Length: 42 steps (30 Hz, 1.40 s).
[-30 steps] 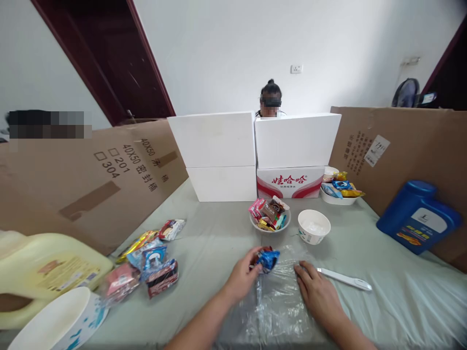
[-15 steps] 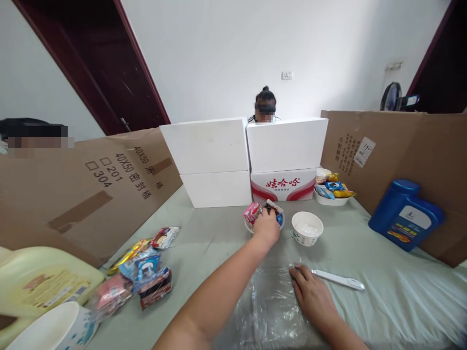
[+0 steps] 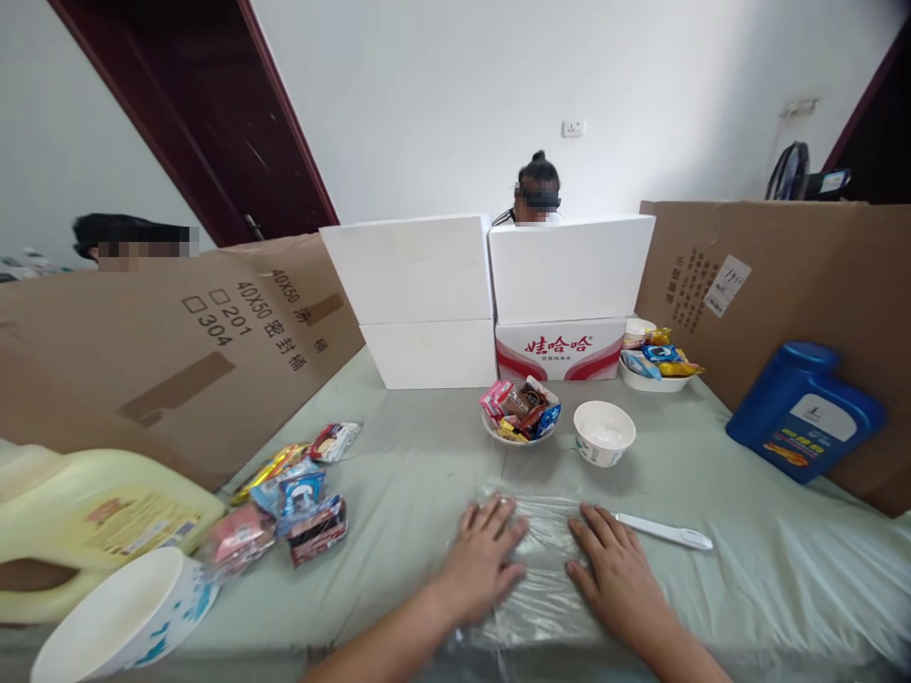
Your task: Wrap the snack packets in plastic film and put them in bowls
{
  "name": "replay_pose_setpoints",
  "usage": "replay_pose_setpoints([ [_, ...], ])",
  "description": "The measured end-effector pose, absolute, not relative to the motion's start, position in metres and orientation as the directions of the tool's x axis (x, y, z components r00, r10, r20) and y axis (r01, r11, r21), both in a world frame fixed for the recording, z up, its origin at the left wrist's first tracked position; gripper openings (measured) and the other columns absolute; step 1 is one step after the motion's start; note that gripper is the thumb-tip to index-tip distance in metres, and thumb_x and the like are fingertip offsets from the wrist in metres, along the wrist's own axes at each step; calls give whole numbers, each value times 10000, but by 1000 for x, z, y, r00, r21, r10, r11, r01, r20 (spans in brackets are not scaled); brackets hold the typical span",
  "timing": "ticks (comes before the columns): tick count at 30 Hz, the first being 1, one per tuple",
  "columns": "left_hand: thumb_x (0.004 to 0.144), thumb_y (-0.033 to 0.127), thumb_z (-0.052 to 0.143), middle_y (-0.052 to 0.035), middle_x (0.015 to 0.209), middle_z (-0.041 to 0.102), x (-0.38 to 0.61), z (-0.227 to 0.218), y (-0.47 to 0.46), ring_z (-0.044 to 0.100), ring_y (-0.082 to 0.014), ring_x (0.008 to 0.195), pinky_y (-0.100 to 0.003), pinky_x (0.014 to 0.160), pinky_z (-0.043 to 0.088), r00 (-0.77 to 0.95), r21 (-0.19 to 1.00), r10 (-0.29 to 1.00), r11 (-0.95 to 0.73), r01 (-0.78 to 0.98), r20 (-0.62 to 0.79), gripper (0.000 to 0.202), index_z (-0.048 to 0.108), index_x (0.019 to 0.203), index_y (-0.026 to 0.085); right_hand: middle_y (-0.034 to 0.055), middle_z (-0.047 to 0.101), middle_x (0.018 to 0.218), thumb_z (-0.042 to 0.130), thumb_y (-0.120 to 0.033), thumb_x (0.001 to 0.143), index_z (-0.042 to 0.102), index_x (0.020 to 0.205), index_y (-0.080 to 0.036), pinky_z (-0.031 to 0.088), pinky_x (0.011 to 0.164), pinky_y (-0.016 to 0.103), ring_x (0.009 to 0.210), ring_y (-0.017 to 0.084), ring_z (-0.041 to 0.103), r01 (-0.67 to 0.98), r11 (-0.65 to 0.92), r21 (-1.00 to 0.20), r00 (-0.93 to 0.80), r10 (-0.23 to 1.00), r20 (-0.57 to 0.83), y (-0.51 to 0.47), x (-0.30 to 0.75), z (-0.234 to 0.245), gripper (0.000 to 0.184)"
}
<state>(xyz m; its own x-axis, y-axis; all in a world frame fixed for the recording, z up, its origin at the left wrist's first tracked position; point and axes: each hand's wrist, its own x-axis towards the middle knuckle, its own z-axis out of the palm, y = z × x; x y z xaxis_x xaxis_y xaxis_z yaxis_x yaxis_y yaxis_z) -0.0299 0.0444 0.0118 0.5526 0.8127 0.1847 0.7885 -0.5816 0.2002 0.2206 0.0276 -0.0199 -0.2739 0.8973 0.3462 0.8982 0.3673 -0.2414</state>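
A clear plastic bag (image 3: pixel 545 569) lies flat on the cloth in front of me. On its left side rests my left hand (image 3: pixel 486 555), palm down with fingers spread and nothing in it. My right hand (image 3: pixel 613 567) lies flat on the bag's right side, fingers stretched out. Just past its fingertips is a white plastic handled tool (image 3: pixel 665 531), whose exact kind I cannot tell. Beyond the bag stands a bowl of wrapped snacks (image 3: pixel 522 411). A white paper bowl (image 3: pixel 604 433) sits to the right of it.
Several wrapped snacks (image 3: pixel 299 498) lie at left near a yellow jug (image 3: pixel 120 512) and a large paper bowl (image 3: pixel 135 617). White boxes (image 3: pixel 427 275) stand at the back. Cardboard panels flank the table. At right are a blue jug (image 3: pixel 804 413) and a snack tray (image 3: pixel 659 382).
My left hand has left the snack bowl and come back to lie on the plastic bag. My right hand has stayed on the bag. The view has shifted slightly.
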Motion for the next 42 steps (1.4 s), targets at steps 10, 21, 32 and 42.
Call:
replay_pose_setpoints([
  [10,807,451,653,-126,1194,612,-107,30,-15,541,-302,1156,-486,1017,433,628,335,723,-690,642,288,469,573,1205,217,68,425,1471,682,-394,782,442,1394,-282,358,1087,492,1377,311,334,703,648,-293,-597,761,253,-18,221,2,667],
  [21,901,172,456,-49,959,688,-137,21,-38,645,-191,961,-299,849,529,413,689,882,-446,571,229,158,605,903,222,64,676,1090,520,-171,841,560,865,-257,498,946,392,1131,239,594,610,614,-501,-541,784,303,-41,234,11,97],
  [32,933,300,402,-25,738,650,-111,24,-3,598,-154,670,-246,642,488,155,784,985,-158,600,79,266,638,908,181,-8,565,759,562,-182,755,551,790,-210,438,642,247,688,134,541,475,207,-855,-428,904,-19,-2,224,28,46],
  [42,890,355,468,-33,715,670,-105,23,4,642,-179,702,-269,661,503,147,884,987,-127,449,67,267,669,880,180,-66,484,615,585,-339,760,455,784,-233,411,507,238,529,114,493,311,-94,-946,-305,933,-193,15,209,24,169],
])
